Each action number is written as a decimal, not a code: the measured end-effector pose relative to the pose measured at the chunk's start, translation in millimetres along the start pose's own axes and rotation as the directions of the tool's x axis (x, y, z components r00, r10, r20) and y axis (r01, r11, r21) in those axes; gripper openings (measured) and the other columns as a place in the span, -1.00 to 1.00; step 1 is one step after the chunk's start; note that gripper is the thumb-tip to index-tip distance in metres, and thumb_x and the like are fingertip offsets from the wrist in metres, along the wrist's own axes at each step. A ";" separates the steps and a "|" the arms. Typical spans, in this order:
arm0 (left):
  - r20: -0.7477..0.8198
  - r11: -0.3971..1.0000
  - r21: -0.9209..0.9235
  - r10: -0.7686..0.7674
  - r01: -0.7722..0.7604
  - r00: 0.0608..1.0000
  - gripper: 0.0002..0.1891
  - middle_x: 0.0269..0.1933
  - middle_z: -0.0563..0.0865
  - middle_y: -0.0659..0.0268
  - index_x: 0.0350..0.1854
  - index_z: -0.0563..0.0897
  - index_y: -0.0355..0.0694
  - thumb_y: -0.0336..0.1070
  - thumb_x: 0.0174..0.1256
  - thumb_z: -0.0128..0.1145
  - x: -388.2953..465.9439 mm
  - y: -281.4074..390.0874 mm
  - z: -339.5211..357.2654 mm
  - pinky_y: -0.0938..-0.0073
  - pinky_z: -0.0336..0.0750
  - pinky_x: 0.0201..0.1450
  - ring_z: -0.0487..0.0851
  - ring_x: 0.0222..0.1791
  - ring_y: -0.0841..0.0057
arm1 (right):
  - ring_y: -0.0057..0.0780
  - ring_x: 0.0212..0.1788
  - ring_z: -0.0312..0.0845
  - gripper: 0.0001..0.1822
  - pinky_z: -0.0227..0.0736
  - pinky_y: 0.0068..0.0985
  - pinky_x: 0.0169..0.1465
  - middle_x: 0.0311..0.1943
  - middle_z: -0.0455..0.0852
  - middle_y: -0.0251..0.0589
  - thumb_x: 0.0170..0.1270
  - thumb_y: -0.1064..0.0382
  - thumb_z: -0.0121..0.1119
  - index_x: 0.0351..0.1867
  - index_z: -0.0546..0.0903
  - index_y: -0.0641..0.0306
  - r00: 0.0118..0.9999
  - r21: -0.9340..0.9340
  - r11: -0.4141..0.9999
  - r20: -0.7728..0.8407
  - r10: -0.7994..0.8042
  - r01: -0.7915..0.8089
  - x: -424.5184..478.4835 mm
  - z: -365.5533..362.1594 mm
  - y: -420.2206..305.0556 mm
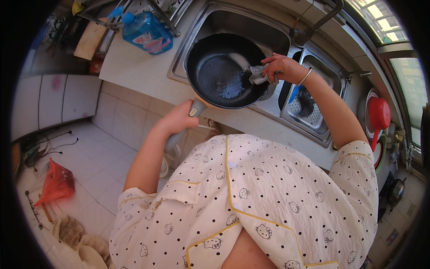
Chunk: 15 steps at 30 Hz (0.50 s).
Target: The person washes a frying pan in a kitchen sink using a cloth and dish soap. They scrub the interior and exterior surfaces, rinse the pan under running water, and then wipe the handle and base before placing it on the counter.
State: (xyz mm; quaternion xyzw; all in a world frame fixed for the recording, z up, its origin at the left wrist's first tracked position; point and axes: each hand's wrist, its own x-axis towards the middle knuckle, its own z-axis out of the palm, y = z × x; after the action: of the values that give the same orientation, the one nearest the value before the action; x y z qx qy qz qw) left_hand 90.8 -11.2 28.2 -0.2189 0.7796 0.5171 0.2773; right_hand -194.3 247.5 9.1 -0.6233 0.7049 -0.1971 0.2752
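Note:
A black frying pan (215,72) is held tilted over the large basin of a stainless steel sink (231,16), overlapping its front edge. My left hand (179,117) grips the pan's grey handle (197,108) in front of the counter. Pinched in the fingers of my right hand (280,69) is a crumpled grey scrubbing cloth (260,74), which touches the pan's inner wall on the right. Wet, shiny patches show on the pan's inside surface.
A blue detergent bottle (147,33) stands on the counter (126,64) left of the sink. The smaller basin holds a perforated steel tray (307,114) with a dark scrubber and a blue item. A faucet (314,28) rises behind. A red ladle (379,112) hangs right; a red bag (57,183) lies on the floor.

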 end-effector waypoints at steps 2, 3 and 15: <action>0.004 0.999 -0.035 -0.008 0.008 1.000 -0.60 -0.36 0.58 0.11 -0.14 0.42 -0.40 -0.35 -0.08 0.11 -3.1 3.5 1.3 0.36 0.45 -0.50 0.58 -0.52 0.43 | -0.28 0.04 0.56 -0.84 0.37 -0.33 0.22 -0.32 0.72 -0.32 -0.06 0.55 0.21 -0.50 0.64 0.18 0.996 -0.016 0.997 -0.042 -0.076 0.075 4.2 4.1 -2.3; -0.002 0.999 -0.038 -0.005 0.005 1.000 -0.60 -0.36 0.58 0.11 -0.13 0.42 -0.41 -0.35 -0.08 0.11 -3.2 2.8 2.3 0.36 0.45 -0.50 0.58 -0.52 0.44 | -0.27 -0.02 0.58 -0.85 0.40 -0.32 0.16 -0.33 0.71 -0.31 -0.06 0.54 0.20 -0.49 0.64 0.19 0.994 0.022 0.997 -0.076 -0.078 0.080 3.1 12.4 -8.1; 0.017 0.990 -0.142 0.004 -0.002 1.000 -0.58 -0.34 0.58 0.10 -0.10 0.42 -0.41 -0.35 -0.05 0.12 -3.1 -9.0 5.7 0.38 0.47 -0.50 0.59 -0.51 0.43 | -0.28 0.09 0.59 -0.87 0.38 -0.22 0.28 -0.20 0.76 -0.34 -0.02 0.43 0.21 -0.51 0.52 0.11 0.919 -0.172 0.982 -0.368 -0.144 0.085 -32.2 54.1 -56.5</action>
State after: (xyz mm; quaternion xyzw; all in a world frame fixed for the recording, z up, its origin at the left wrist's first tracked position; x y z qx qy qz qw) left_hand 100.0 -9.1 22.3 -0.2324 0.7389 0.5734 0.2670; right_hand -114.2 274.7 7.0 -0.6329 0.7200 -0.2749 0.0737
